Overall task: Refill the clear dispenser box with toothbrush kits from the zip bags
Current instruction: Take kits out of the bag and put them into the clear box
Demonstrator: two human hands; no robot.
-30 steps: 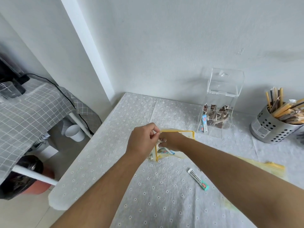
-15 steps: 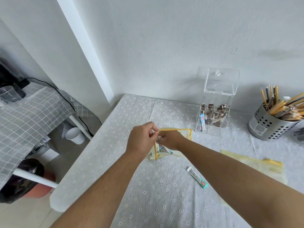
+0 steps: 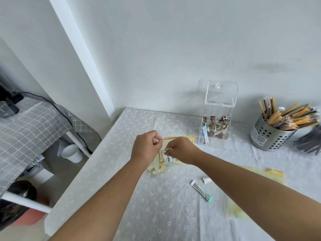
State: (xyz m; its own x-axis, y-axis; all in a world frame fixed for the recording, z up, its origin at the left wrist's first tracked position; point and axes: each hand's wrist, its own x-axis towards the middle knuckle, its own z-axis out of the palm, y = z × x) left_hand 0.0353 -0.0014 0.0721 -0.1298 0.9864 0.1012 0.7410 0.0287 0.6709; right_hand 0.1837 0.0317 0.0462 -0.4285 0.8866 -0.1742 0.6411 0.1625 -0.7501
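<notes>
The clear dispenser box (image 3: 217, 119) is set at the back of the table (image 3: 156, 214), close to the wall, with its lid raised. Only one blue-and-white kit (image 3: 204, 136) is seen in its left compartment, beside brown sachets (image 3: 218, 129), so the refill is judged barely begun. Nearer the table's middle, a yellow-edged zip bag (image 3: 166, 166) is held open: its rim is pinched by the left hand (image 3: 145, 148), while a small white item at the mouth is pinched by the right hand (image 3: 182, 150). More kits are seen inside the bag. One loose kit (image 3: 201, 191) is left lying on the table, and a second zip bag (image 3: 271, 173) is laid flat to the right, its contents not made out.
</notes>
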